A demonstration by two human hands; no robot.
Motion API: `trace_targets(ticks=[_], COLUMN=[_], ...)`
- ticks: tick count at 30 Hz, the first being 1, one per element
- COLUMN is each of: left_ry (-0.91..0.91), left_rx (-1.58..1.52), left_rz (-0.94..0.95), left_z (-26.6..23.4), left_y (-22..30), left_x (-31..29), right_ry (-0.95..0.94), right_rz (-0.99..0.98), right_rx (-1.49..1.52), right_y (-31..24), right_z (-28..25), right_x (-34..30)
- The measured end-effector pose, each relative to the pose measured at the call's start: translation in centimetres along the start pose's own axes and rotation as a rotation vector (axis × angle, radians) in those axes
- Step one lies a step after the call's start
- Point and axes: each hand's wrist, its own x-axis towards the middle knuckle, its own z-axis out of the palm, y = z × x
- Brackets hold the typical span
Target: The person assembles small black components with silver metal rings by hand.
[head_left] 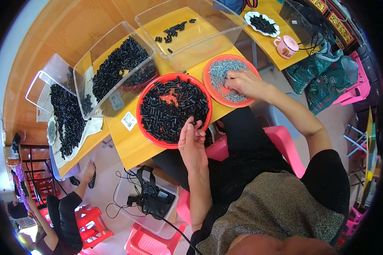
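Note:
My left hand (194, 142) is raised at the near edge of a red round basin (141, 131), its fingertips pinching a small black plastic piece (194, 123). Heaped inside that basin are many short black tube-like pieces (157, 114), with red bottom showing through in places. To the right, my right hand (245, 83) reaches into an orange-red plate (210, 91) of loose silver screws (226, 68). Its fingers are pressed together among the screws, and whatever is between them is hidden.
Clear plastic bins (115, 95) with black pieces stand behind the basin. A pink mug (287, 46) and a white dish (273, 32) of black pieces sit far right. Green bags (323, 85) lie on the floor. Another person (64, 216) sits at the lower left.

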Motion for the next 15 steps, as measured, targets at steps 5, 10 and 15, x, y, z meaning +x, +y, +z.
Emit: trace_targets(ticks=[5, 10, 15], left_ry=[-0.005, -0.022, -0.044], left_rx=[-0.015, -0.022, 0.040], left_rz=[-0.027, -0.032, 0.014], left_z=[-0.1, 0.0, -0.1], left_y=[0.1, 0.2, -0.4], left_x=[0.0, 0.0, 0.1], right_ry=[-0.001, 0.002, 0.212], right_rz=[-0.235, -0.171, 0.050], right_rx=[-0.083, 0.002, 0.458], right_y=[0.6, 0.6, -3.6], right_z=[-0.3, 0.2, -2.1], right_x=[0.3, 0.2, 0.4])
